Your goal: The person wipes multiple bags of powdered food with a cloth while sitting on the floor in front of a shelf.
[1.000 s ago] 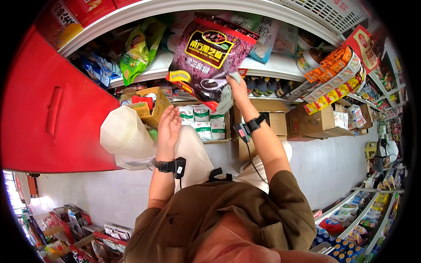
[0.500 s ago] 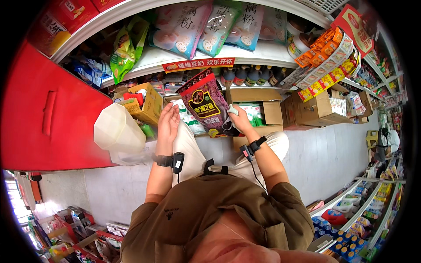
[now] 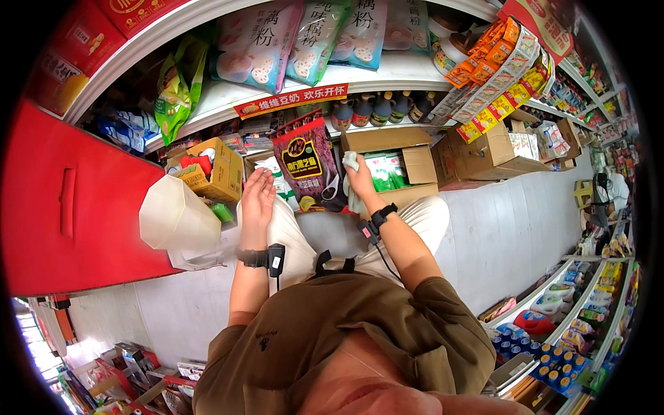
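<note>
A red and dark purple food bag stands upright between my hands, just in front of the shelf. On its left, my left hand has its fingers stretched out and holds nothing; a small gap shows between it and the bag. My right hand grips a pale cloth, which hangs down close to the bag's right edge. Behind the bag, white packets show partly. Beside my right hand sits an open cardboard box with green and white packets.
Large powder bags fill the shelf above, with dark bottles beneath. A cream bin and a yellow carton stand at left, by a red cabinet. More cartons line the right; hanging sachets jut out above them.
My right hand with the cloth has drawn back from the bag's right edge, and more of the cloth now hangs below it. The bag stands straighter. My left hand stays beside it.
</note>
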Action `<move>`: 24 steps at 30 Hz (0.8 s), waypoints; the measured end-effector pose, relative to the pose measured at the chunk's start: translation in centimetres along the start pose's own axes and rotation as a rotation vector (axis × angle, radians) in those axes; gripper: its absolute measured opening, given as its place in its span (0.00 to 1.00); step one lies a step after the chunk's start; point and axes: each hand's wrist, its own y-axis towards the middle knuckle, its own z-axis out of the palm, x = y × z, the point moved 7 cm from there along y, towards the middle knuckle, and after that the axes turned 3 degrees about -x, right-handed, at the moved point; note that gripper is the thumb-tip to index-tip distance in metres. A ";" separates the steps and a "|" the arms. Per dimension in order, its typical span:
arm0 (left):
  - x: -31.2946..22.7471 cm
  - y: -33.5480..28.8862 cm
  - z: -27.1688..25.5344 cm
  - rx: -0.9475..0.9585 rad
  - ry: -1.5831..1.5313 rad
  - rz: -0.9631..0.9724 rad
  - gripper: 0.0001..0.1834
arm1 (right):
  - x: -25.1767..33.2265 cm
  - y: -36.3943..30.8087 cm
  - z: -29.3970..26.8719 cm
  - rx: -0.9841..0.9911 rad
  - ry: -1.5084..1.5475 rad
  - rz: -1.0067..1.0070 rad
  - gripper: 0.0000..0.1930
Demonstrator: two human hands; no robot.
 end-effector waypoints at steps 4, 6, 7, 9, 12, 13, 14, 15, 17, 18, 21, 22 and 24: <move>-0.7 0.2 -0.9 -0.027 0.007 0.022 0.16 | 2.9 4.6 0.7 -0.012 0.054 -0.094 0.17; -1.3 0.2 -1.4 -0.041 0.002 0.035 0.17 | 6.0 7.0 2.1 0.041 0.060 -0.101 0.17; -1.5 0.3 -1.6 -0.042 -0.003 0.038 0.16 | 7.5 8.3 2.8 0.065 0.060 -0.108 0.17; -2.1 0.3 -1.8 -0.062 -0.014 0.044 0.16 | 11.0 10.7 4.4 0.051 0.047 -0.201 0.17; -3.6 0.3 -2.4 -0.116 -0.021 0.053 0.16 | 14.3 13.3 8.3 0.080 0.023 -0.252 0.17; -4.0 0.4 -2.8 -0.127 -0.022 0.050 0.16 | 15.3 13.7 9.6 0.067 0.030 -0.299 0.18; -4.4 0.6 -3.1 -0.138 -0.023 0.047 0.17 | 16.4 14.3 10.9 0.101 0.008 -0.365 0.18; -4.9 0.5 -3.2 -0.159 -0.011 0.049 0.16 | 16.7 14.4 11.9 0.060 -0.021 -0.429 0.18; -5.6 0.4 -3.0 -0.196 0.014 0.048 0.13 | 16.6 15.5 13.6 0.025 -0.016 -0.447 0.19; -6.2 0.1 -3.3 -0.209 0.019 0.060 0.13 | 16.9 15.7 14.8 0.043 -0.004 -0.395 0.20; -7.4 -0.4 -4.6 -0.226 0.018 0.075 0.14 | 18.7 15.9 16.5 0.090 -0.007 -0.271 0.21; -7.2 -0.3 -5.1 -0.216 0.001 0.073 0.15 | 18.7 16.2 16.7 0.102 -0.033 -0.263 0.22; -7.0 -0.1 -5.3 -0.203 -0.015 0.075 0.15 | 18.4 17.3 17.1 0.103 -0.099 -0.231 0.21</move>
